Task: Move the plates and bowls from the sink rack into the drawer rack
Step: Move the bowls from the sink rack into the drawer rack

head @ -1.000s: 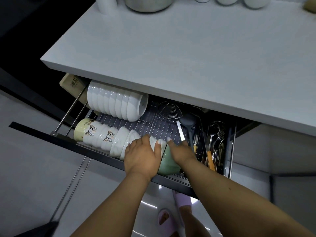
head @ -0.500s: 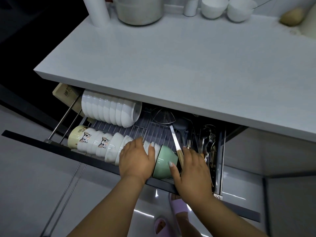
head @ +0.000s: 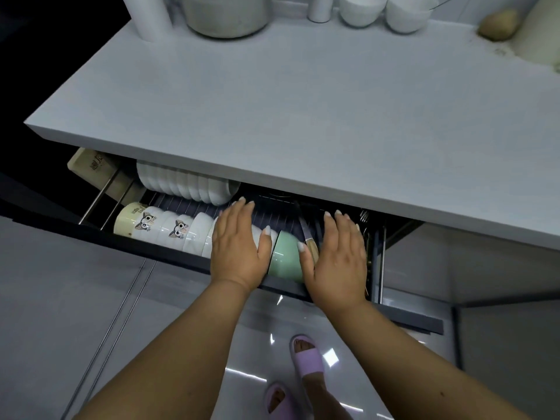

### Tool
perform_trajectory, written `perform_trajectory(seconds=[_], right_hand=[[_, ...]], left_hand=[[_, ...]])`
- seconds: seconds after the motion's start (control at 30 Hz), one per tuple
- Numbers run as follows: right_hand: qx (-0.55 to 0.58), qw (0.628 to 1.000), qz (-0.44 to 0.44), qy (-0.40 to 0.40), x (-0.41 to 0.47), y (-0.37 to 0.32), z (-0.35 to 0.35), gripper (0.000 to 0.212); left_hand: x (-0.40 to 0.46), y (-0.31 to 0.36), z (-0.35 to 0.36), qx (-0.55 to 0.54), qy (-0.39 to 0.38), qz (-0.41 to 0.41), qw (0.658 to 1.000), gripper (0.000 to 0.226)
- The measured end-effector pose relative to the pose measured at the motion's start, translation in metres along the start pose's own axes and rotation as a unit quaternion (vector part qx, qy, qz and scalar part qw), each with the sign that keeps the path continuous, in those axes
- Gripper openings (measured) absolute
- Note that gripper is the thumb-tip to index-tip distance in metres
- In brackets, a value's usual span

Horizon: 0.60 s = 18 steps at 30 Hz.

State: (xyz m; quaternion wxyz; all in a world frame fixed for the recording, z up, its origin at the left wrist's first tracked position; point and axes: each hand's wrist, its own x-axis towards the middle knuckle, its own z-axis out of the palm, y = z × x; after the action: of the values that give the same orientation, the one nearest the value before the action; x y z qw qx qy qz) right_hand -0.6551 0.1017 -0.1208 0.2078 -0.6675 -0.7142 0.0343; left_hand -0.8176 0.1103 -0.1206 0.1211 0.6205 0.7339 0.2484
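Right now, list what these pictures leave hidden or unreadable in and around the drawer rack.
Head view only:
- Back of the drawer rack: covered by the countertop.
- White bowls in the front row: several lie under the left hand.
- Utensil section: mostly behind the right hand, dark.
- Green bowl: its inside faces away.
- Print on the box at the left: too small to read.
- Sink rack: out of frame.

Countertop (head: 303, 110) overhanging the drawer rack (head: 272, 213) at frame centre, bowl rows (head: 181, 184) crowding its left, bare wires lying open mid-frame, utensils (head: 368, 225) blocking its right.
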Motion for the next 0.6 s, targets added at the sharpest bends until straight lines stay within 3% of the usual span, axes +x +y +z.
perform_trajectory(seconds=[0.17,0.37,0.6], right_hand=[[-0.009,0.998,-0.017,0.06,0.026,0.008,0.006,0.065],[0.019,0.984,-0.088,0.151,0.051,0.017,0.009,0.054],[-0.073,0.98,-0.17,0.072,0.088,0.028,0.012,0.085]], left_hand=[[0.013,-0.003,0.003,0.054,-0.033,0.099,0.993,0.068],[0.026,-0.002,0.003,0.113,-0.055,0.128,0.984,0.075],[0.039,-0.004,0.001,0.206,-0.092,0.187,0.956,0.103]])
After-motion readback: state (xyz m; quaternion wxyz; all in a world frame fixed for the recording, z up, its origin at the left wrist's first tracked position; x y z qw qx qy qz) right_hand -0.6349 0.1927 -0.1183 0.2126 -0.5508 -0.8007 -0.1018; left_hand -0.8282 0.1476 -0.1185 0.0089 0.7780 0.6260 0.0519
